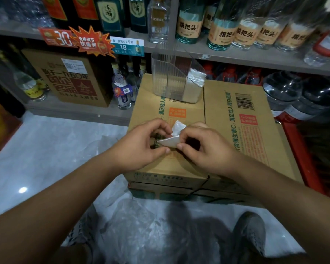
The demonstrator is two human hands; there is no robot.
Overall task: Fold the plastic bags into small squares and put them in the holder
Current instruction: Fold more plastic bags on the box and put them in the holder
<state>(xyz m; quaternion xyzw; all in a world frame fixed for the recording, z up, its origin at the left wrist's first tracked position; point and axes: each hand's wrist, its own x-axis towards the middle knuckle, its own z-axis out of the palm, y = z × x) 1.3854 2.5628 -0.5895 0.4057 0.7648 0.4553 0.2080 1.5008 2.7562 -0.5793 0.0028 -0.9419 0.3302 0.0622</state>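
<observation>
Beyond the left hand (141, 143): red shelf tag (58, 37) "30", blue price tag (126, 47) "18", bottle tag (126, 90) "35". Beyond the right hand (204, 147): bottle labels (188, 26) "粮把头"; carton (223, 103) beneath it, "维生素C".

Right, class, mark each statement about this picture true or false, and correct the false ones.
1. The left hand and the right hand both pinch the bag. True.
2. Loose bags lie on the floor near the shoe. True.
3. The holder stands on the floor. False: it stands on a box.
4. The holder is empty. False: folded bags sit in it.
</observation>
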